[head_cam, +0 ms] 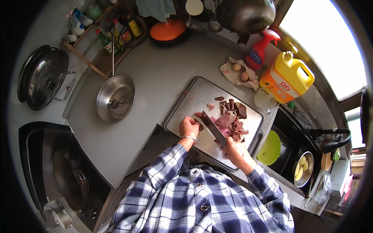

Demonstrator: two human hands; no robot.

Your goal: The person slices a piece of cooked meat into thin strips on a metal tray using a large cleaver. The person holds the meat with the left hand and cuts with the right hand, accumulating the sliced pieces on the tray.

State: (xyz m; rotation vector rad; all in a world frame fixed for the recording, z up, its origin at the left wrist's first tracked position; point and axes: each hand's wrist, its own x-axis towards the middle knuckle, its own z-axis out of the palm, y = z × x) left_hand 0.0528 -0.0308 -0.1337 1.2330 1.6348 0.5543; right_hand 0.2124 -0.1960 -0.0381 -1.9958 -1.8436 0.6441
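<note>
On the counter before me lies a metal-faced cutting board (189,107) with a dark rim. My right hand (237,153) grips the handle of a cleaver (214,129), its broad blade slanting up and left across the board. Fingers bent, my left hand (189,128) holds a dark piece of meat (199,124) just left of the blade. A heap of sliced reddish meat (228,121) lies right of the cleaver, with darker chunks (240,110) at its far side. Small scraps (211,106) lie apart from the heap. The blade's lower edge is partly hidden.
Two eggs (244,76) rest on crumpled paper beside a red spray bottle (256,52) and a yellow detergent jug (287,75). At right, the black sink holds a green basin (269,148) and a bowl of peeled potatoes (303,169). A metal strainer (115,99) lies left.
</note>
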